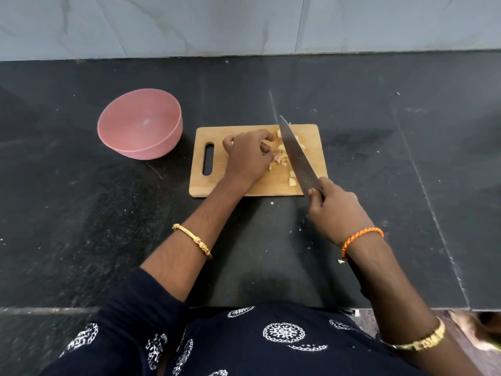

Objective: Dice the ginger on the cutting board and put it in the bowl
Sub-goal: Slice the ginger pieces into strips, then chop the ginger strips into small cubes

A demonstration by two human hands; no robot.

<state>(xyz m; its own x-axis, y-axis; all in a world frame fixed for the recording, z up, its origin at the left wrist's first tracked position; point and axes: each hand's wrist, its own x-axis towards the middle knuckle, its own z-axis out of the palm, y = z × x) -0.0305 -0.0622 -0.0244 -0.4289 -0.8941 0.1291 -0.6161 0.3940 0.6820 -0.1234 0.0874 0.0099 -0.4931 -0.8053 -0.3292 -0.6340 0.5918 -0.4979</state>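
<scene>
A wooden cutting board [211, 185] with a handle slot lies on the dark counter. Several pale ginger pieces [283, 157] are scattered on its right half. My left hand [248, 156] rests on the board, its fingertips curled on ginger pieces beside the blade. My right hand [334, 213] grips the handle of a large knife [296, 156], whose blade slants across the board over the ginger, tip pointing away from me. The pink bowl [141, 124] stands left of the board and holds nothing visible.
The black stone counter [81, 213] has small ginger scraps [341, 261] near its front edge. A grey tiled wall [244, 23] closes the back. The counter's front edge runs just before my body.
</scene>
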